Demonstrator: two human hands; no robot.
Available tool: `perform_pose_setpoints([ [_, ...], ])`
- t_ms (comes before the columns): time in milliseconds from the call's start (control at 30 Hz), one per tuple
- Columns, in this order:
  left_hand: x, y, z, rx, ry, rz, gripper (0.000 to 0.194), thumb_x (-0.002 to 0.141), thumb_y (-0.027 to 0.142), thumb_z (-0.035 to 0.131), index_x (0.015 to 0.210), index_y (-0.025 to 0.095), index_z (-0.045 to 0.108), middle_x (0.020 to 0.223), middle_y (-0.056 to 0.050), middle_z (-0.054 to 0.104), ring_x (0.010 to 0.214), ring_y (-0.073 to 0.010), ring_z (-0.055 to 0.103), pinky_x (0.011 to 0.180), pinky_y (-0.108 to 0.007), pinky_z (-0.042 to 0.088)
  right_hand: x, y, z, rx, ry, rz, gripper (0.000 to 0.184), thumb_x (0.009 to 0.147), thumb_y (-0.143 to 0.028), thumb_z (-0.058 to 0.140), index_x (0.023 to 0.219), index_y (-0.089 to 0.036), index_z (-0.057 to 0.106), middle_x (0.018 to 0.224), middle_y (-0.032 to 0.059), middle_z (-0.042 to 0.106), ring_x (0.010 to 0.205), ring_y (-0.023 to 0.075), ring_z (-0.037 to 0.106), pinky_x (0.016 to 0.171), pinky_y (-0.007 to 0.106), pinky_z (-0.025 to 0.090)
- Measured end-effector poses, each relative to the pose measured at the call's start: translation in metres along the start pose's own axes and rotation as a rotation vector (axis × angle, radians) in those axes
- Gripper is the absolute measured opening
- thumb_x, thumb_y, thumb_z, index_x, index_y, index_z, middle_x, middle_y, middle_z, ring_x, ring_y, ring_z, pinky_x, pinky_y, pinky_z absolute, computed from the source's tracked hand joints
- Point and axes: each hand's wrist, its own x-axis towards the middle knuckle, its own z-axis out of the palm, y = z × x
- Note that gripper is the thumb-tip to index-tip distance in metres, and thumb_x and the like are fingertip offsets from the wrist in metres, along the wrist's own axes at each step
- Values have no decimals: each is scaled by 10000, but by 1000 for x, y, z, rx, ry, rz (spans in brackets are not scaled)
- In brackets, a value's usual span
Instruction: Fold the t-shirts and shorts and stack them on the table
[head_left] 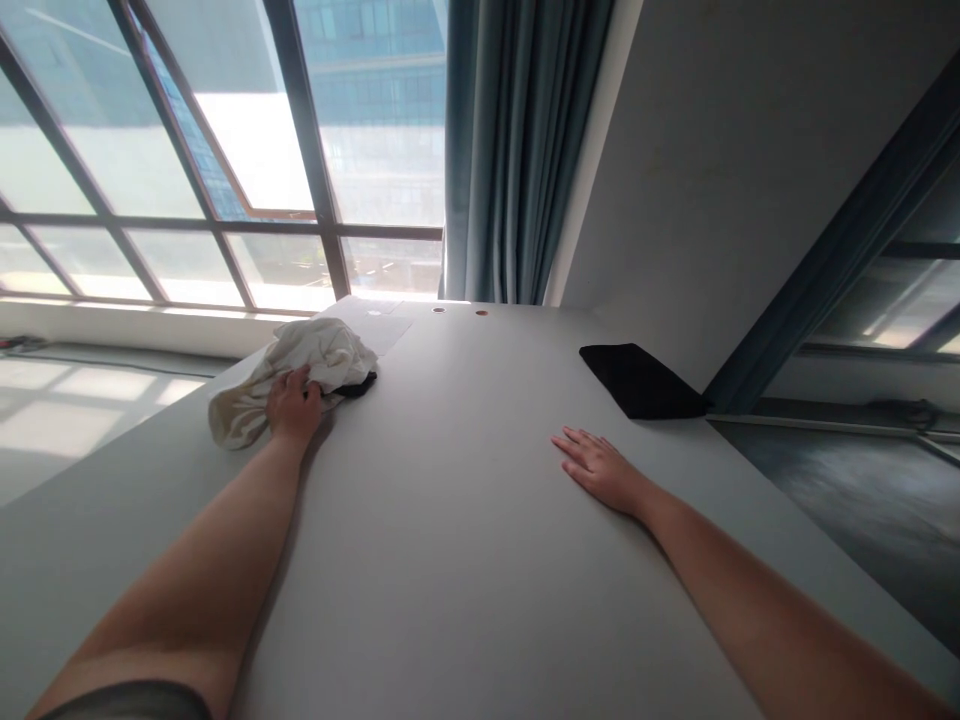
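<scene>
Left hand [295, 403] on cream cloth [326, 350], left of frame; grip unclear. Right hand [604, 470] spread over table [450, 540], right of centre.

Cream bundle [322, 345]: soft woven cloth, matt, rumpled, deep folds. Dark piece under bundle [358, 386]: matt black, material hard to tell, mostly covered. Tabletop [450, 520]: white, smooth, faint satin sheen, likely laminate. Flat black piece [641, 382]: matt, no shine, maybe fabric. Curtain [517, 150]: heavy blue-grey cloth, pleated. Window panes [382, 90]: glossy clear glass. Window frame [300, 110]: dark, metal-looking. Wall [735, 170]: matt, smooth. Floor at right [847, 500]: grey, glossy, reflective. Sleeve [142, 702]: dark cloth.
</scene>
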Motion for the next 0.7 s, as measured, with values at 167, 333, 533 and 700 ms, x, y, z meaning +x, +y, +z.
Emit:
perform_pose_setpoints([
  [167, 1, -2, 11, 29, 159, -41, 446, 962, 387, 560, 1362, 201, 624, 1534, -184, 463, 1453, -361, 413, 1198, -481, 336, 3, 6, 5, -9, 44, -52, 625, 1018, -462, 384, 1600, -256, 480, 1693, 99, 348, 1565, 314, 330, 1274, 541, 259],
  [333, 0, 5, 12, 46, 193, -32, 310, 982, 343, 532, 1201, 188, 687, 1592, -185, 417, 1472, -353, 400, 1192, -479, 348, 4, 8, 8, -10, 62, -52, 618, 1019, -459, 384, 1596, -263, 486, 1689, 97, 356, 1559, 318, 341, 1271, 551, 262],
  [533, -3, 26, -4, 81, 215, -27, 305, 1001, 181, 407, 1224, 97, 597, 1353, -197, 649, 1245, -326, 588, 1174, -534, 301, 3, 5, 5, 2, 38, -33, 627, 1019, -460, 381, 1603, -255, 475, 1697, 95, 340, 1571, 316, 315, 1278, 553, 241],
  [700, -8, 49, -12, 216, 56, 163, 260, 967, 206, 422, 1074, 122, 643, 1044, -161, 731, 1023, -299, 669, 998, -437, 428, 2, 3, 3, 1, 33, -25, 621, 1019, -465, 387, 1602, -270, 477, 1698, 82, 341, 1575, 300, 311, 1285, 532, 235],
])
